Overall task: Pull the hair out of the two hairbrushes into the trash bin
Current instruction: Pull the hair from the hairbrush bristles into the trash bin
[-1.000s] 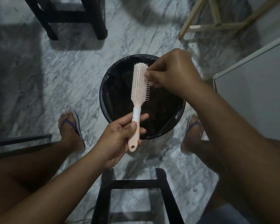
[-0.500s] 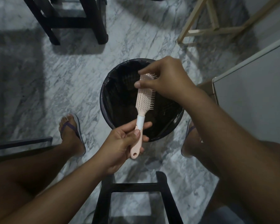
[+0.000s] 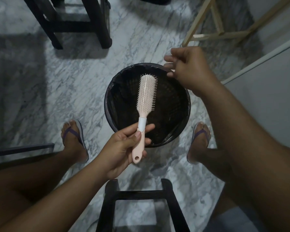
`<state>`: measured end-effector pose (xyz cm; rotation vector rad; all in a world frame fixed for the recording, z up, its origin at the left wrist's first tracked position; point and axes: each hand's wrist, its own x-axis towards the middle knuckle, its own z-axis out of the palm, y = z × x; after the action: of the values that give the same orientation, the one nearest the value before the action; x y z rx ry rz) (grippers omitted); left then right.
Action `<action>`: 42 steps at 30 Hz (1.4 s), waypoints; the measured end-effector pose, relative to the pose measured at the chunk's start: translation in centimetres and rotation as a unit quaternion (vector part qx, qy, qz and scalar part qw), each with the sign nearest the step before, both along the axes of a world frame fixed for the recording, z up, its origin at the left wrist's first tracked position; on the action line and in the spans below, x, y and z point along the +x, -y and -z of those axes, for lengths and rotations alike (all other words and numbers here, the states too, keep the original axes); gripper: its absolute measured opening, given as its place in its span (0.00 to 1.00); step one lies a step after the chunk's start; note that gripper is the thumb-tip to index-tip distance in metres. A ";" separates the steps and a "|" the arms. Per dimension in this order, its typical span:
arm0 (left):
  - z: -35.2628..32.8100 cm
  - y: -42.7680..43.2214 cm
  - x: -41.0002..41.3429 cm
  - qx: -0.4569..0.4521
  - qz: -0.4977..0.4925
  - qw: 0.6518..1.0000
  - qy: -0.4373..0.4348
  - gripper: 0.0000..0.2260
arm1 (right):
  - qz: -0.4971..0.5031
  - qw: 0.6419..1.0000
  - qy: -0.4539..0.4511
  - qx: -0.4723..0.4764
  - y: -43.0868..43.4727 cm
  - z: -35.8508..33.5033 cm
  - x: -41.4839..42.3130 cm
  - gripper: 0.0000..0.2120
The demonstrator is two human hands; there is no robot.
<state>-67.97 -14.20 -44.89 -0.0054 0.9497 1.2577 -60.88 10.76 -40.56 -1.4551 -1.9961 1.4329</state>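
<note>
A pink hairbrush (image 3: 146,92) with a white band on its neck hangs over the trash bin (image 3: 175,108), bristles facing up at me. My left hand (image 3: 122,148) grips its handle near the bin's front rim. My right hand (image 3: 189,69) is off the brush, above the bin's far right rim, with its fingers loosely apart and slightly blurred. No hair shows between those fingers or on the bristles. The bin is round, lined with a black bag, and looks dark inside. Only this one hairbrush is in sight.
The bin stands on a marble floor between my feet in purple sandals (image 3: 74,136) (image 3: 200,138). A black stool frame (image 3: 141,206) is right below my hands, another black stool (image 3: 70,22) stands at the back, a pale wooden frame (image 3: 213,22) at back right, and a white panel (image 3: 266,91) on the right.
My right hand has let go of the brush head and lifted up and to the right, past the bin's rim. The left hand holds the brush as before, bristles now fully uncovered.
</note>
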 end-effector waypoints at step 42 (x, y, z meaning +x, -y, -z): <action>-4.2 1.7 1.9 -0.053 -0.059 0.995 -0.056 0.12 | -0.009 0.995 -0.080 -0.066 10.3 -1.1 1.1 0.06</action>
<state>-66.04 -15.87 -40.65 -0.0754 1.1256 1.3256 -59.75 0.43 -39.46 -1.3273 -1.8543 1.6608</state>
